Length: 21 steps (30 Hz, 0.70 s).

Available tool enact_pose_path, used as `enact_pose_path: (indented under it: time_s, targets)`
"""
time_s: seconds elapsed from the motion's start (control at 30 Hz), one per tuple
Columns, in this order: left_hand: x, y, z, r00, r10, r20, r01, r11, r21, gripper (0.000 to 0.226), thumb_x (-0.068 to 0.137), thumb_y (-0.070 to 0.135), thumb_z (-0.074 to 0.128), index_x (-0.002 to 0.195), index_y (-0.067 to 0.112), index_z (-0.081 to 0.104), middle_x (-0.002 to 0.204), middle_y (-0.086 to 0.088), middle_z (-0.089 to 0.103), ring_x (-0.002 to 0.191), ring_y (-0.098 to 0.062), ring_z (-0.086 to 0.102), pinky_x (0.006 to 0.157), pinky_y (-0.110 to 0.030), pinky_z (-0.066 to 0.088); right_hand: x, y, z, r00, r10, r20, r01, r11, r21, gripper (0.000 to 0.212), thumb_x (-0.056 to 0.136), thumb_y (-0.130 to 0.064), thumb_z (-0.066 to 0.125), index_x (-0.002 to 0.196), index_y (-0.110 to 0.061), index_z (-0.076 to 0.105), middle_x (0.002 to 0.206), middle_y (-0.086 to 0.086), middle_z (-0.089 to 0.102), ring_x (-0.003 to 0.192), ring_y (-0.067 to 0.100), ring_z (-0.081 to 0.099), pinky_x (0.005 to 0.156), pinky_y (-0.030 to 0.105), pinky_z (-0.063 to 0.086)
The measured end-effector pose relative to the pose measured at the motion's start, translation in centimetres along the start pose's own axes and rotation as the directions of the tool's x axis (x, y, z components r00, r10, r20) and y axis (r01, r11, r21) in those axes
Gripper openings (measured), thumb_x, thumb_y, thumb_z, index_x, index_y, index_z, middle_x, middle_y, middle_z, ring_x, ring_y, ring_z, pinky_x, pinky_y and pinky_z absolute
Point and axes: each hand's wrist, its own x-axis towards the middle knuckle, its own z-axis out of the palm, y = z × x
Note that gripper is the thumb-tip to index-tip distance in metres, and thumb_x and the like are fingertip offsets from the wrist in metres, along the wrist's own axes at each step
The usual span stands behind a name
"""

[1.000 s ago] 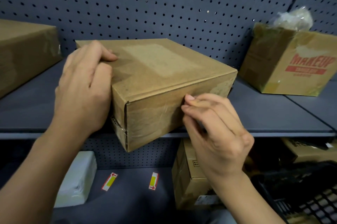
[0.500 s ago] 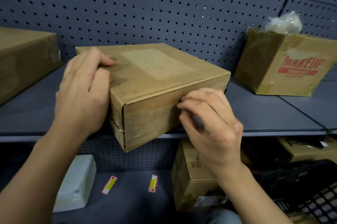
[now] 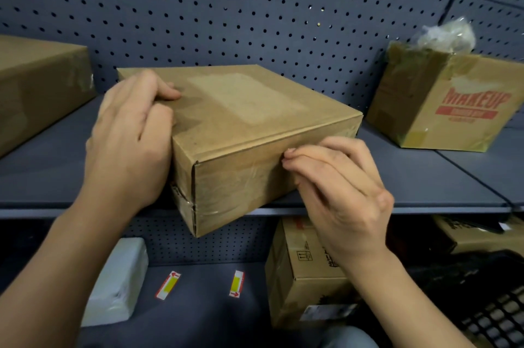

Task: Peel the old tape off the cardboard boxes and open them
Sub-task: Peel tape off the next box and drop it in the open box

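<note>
Against grey pegboard (image 3: 255, 7), a shelf (image 3: 411, 177) bears the cardboard box (image 3: 255, 121)

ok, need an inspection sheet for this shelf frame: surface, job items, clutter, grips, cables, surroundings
Surface: grey shelf; flat box corner overhangs its front edge.
Job's things: flat box closed, clear tape on front; MAKEUP box right; large taped box left.
Clutter: white packet, two labels, small carton on lower shelf; crumpled plastic atop MAKEUP box.
Grips: left hand holds flat box's left side, thumb on top; right hand pinches tape at front's top edge.
Cables: nothing seen.
Surroundings: pegboard behind; black basket lower right.
</note>
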Motion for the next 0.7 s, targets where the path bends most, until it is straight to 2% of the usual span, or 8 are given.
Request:
enact_pose_path:
  time_s: [0.1, 0.2, 0.27, 0.4, 0.5, 0.7]
  targets:
    - [0.0, -0.1, 0.0, 1.0, -0.001, -0.001, 0.001, 1.0, -0.016, 0.03, 0.079, 0.028, 0.032, 0.098, 0.028, 0.055, 0.116, 0.025, 0.05, 0.125, -0.014, 0.043, 0.099, -0.054, 0.038, 0.2, 0.3, -0.1, 1.0, -0.022, 0.02, 0.023, 1.0, -0.017, 0.011, 0.091, 0.001, 0.069, 0.087, -0.005, 0.078, 0.098, 0.002, 0.075, 0.083, 0.031, 0.065, 0.068, 0.046, 0.049]
    - [-0.1, 0.2, -0.1, 1.0, -0.006, 0.003, 0.006, 1.0, -0.002, 0.03, 0.08, 0.027, 0.031, 0.099, 0.027, 0.054, 0.118, 0.024, 0.05, 0.126, -0.013, 0.042, 0.098, -0.051, 0.038, -0.4, 0.3, 0.1, 0.995, -0.054, 0.085, 0.056, 0.998, -0.025, 0.018, 0.094, 0.005, 0.062, 0.088, -0.005, 0.076, 0.097, 0.003, 0.075, 0.086, 0.029, 0.062, 0.068, 0.044, 0.048]
    - [-0.2, 0.4, -0.2, 1.0, 0.004, 0.008, -0.004, 1.0, 0.005, 0.03, 0.081, 0.027, 0.031, 0.1, 0.026, 0.054, 0.12, 0.022, 0.051, 0.126, -0.013, 0.042, 0.097, -0.05, 0.038, -1.2, 0.3, -0.1, 0.991, -0.047, 0.122, 0.048, 0.999, -0.006, 0.016, 0.092, 0.007, 0.064, 0.089, -0.003, 0.076, 0.097, 0.006, 0.074, 0.088, 0.029, 0.064, 0.073, 0.045, 0.05]
    - [-0.2, 0.4, -0.4, 1.0, 0.015, 0.012, -0.015, 1.0, 0.016, 0.03, 0.082, 0.029, 0.029, 0.1, 0.026, 0.053, 0.121, 0.021, 0.051, 0.125, -0.011, 0.042, 0.094, -0.048, 0.038, -1.4, 0.8, -1.4, 0.996, 0.043, 0.075, -0.046, 0.999, 0.028, 0.006, 0.087, 0.006, 0.071, 0.089, 0.002, 0.076, 0.099, 0.01, 0.073, 0.094, 0.028, 0.065, 0.086, 0.038, 0.053]
    - [-0.2, 0.3, -0.3, 1.0, 0.028, 0.013, -0.028, 1.0, 0.007, 0.031, 0.081, 0.031, 0.029, 0.1, 0.025, 0.053, 0.123, 0.019, 0.052, 0.126, -0.013, 0.042, 0.097, -0.052, 0.039, -0.8, 0.9, -1.2, 0.997, 0.013, 0.077, -0.016, 0.999, 0.035, 0.007, 0.085, 0.007, 0.074, 0.091, 0.005, 0.075, 0.107, 0.015, 0.071, 0.096, 0.031, 0.067, 0.087, 0.039, 0.054]
    - [-0.1, 0.3, -0.1, 1.0, 0.028, 0.007, -0.028, 1.0, 0.009, 0.031, 0.082, 0.027, 0.03, 0.1, 0.023, 0.054, 0.12, 0.021, 0.051, 0.124, -0.012, 0.042, 0.091, -0.044, 0.037, -0.5, 1.1, -0.4, 0.995, -0.085, 0.042, 0.084, 0.996, 0.035, 0.008, 0.083, 0.009, 0.075, 0.091, 0.007, 0.076, 0.107, 0.016, 0.072, 0.1, 0.031, 0.069, 0.085, 0.039, 0.056]
